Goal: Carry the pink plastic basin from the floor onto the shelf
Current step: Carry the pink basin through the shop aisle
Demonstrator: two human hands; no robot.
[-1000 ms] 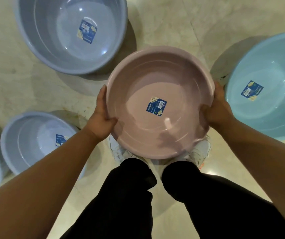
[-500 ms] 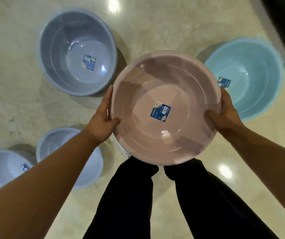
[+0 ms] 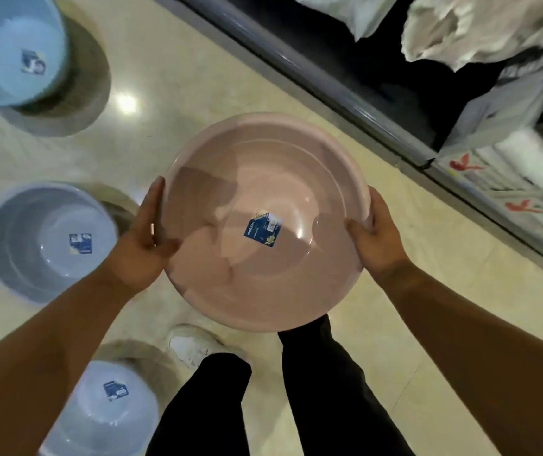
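- pink basin point(image 3: 296, 291), with a blue label point(image 3: 263, 228)
- light blue basin point(image 3: 7, 44)
- grey-blue basin point(image 3: 26, 258)
- cream marbled floor point(image 3: 181, 93)
- black trousers point(image 3: 329, 406)
- white shoe point(image 3: 194, 347)

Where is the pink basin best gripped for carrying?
By the rim at two opposite sides, as here: left hand and right hand flank the pink basin, thumbs over the lip. It is wide, round, has no handles, and sits mouth-up, so a two-sided hold should keep it level.

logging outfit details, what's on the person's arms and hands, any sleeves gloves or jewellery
Both forearms are bare, with no sleeves in view. The left hand and right hand wear no gloves; no rings, watch or bands show. Lower down: black trousers and a white shoe.
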